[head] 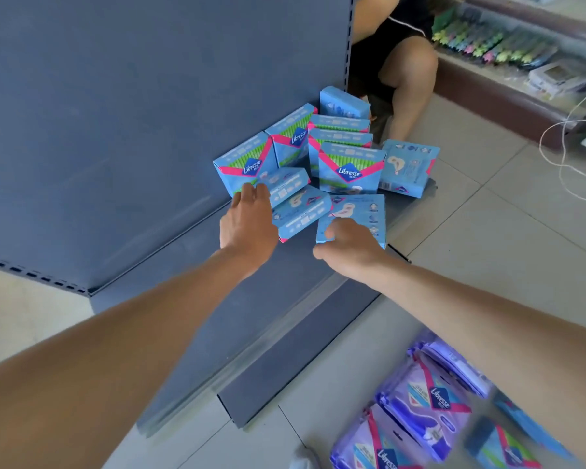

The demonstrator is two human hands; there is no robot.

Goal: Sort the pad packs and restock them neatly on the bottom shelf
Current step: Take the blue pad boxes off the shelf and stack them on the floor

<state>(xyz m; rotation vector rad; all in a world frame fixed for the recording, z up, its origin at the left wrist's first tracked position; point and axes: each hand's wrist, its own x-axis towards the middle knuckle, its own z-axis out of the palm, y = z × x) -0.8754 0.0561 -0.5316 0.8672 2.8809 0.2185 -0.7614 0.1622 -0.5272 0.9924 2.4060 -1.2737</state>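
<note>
Grey-blue shop shelving fills the left of the view, its back panel (115, 113) rising behind the bottom shelf (217, 299); pale tiled floor (487, 231) lies to the right. Blue pad packs (349, 167) are bunched at the far right end of that shelf; several stand upright against the panel and each other, some facing front, one turned back-out at the right edge; two tilted packs (298, 204) lean in front of them. The left hand (247, 214) reaches in with straight, relaxed fingers, its tips touching the leftmost upright pack and the upper tilted one. The right hand (349, 245) grips the near edge of a flat pack (359, 211) lying back-up on the shelf, fingers bent on top, thumb at the edge. Purple packs (430, 401) lie heaped on the floor, near right; another person's knee (410, 69) shows beyond the shelf end.
</note>
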